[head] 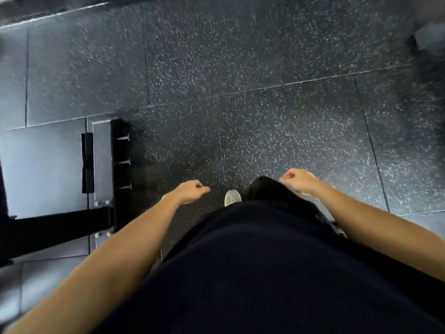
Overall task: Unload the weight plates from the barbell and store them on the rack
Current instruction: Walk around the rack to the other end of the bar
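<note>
I look straight down at a speckled black rubber floor [277, 97]. My left hand [191, 192] hangs in front of my dark shirt with its fingers curled in and nothing in it. My right hand [298, 180] is held the same way, a loose fist with nothing in it. To my left stands the black upright of a rack [120, 169] with three short metal pegs sticking out of it, all bare. No barbell and no weight plate is in view.
The rack's black base beam [60, 225] runs left along the floor, bolted to a grey plate [101, 165]. One light shoe toe [232, 197] shows below my shirt. A blurred grey object [431, 37] sits at the far right edge.
</note>
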`<action>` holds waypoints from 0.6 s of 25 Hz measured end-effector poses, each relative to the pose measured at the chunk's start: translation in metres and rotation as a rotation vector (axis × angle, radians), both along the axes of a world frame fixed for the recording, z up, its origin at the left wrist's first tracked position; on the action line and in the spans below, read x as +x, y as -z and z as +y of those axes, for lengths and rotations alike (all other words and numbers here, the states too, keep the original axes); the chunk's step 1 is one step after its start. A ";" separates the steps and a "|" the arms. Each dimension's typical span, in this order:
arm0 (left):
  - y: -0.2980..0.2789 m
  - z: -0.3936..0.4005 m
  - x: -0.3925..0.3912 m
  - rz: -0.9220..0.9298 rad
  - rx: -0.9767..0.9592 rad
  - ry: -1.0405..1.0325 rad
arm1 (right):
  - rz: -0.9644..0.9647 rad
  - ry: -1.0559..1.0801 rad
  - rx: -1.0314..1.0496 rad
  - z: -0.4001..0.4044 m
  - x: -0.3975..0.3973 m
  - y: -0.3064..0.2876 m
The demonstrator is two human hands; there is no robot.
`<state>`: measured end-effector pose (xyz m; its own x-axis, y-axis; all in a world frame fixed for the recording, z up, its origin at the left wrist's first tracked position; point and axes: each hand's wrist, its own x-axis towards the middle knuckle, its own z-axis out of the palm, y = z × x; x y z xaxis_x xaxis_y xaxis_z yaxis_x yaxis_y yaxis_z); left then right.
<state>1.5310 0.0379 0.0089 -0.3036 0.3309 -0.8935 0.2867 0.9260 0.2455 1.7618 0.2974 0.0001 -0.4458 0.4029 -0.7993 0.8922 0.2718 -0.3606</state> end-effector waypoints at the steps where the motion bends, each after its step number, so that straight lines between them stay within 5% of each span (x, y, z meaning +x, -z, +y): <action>1: 0.000 0.014 -0.019 -0.011 0.002 -0.012 | 0.010 0.010 0.000 0.014 -0.020 0.000; 9: 0.022 0.153 -0.122 -0.027 -0.024 -0.006 | -0.033 -0.027 -0.071 0.159 -0.166 0.020; 15: -0.005 0.275 -0.247 0.116 0.085 -0.374 | -0.021 -0.085 -0.054 0.318 -0.282 -0.008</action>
